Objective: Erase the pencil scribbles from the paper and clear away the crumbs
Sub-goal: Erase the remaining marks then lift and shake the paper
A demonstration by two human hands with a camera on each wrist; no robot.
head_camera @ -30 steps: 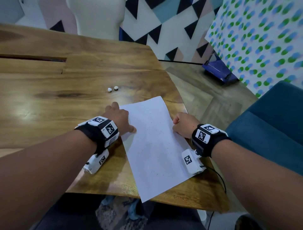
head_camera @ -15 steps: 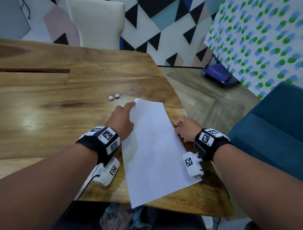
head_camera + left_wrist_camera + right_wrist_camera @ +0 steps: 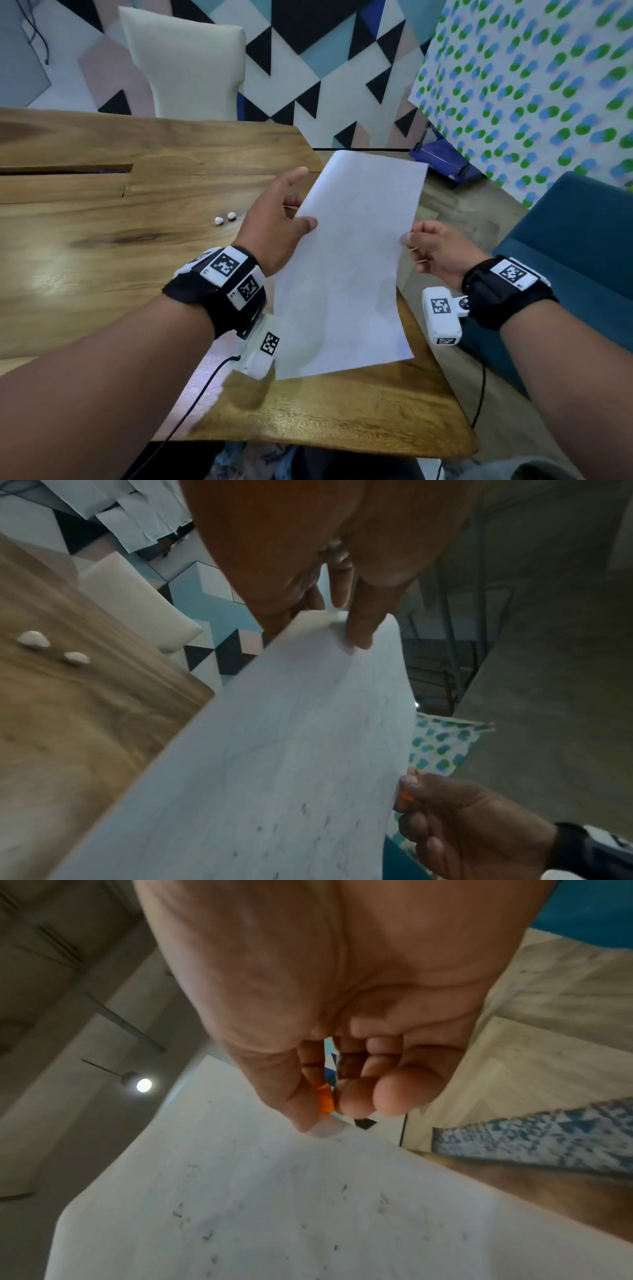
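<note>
Paper (image 3: pixel 346 260) lifted off wooden table (image 3: pixel 102 274); cream chair (image 3: pixel 191 65) behind

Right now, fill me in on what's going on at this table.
A person holds a sheet of paper tilted above the wooden table, left hand pinching one long edge, right hand the other. Dark eraser crumbs dot the sheet. The right hand also holds something small and orange. Two small white lumps lie on the table.
</note>
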